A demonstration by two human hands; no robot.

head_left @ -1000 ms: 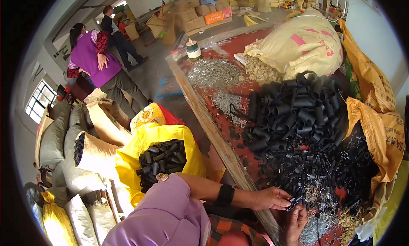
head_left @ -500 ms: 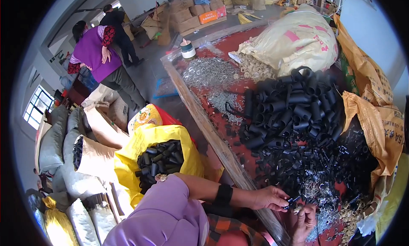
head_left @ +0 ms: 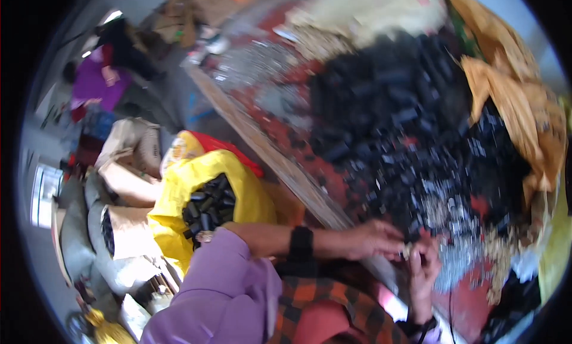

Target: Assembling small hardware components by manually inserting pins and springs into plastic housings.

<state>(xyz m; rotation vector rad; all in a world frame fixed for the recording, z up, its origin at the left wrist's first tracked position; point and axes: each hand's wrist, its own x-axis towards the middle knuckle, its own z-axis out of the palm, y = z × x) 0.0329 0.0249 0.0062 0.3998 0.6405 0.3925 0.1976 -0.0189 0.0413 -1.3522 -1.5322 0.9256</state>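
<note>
I see a small pale piece (head_left: 407,250) between the two narrow pinches, blur so can't tell which holds it, left hand (head_left: 374,240) reaching rightward, right hand (head_left: 424,263) upright, fingers bent, near black parts (head_left: 387,180).

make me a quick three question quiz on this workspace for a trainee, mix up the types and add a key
1. Multiple choice: what shows inside the open yellow sack?
A) clear bottles
B) black pieces
C) green leaves

2. True or false: the left hand and right hand are close together.

3. Fill in the blank: the wristband near the left hand is ____ in colour.

Key: 1. B; 2. true; 3. black
</note>
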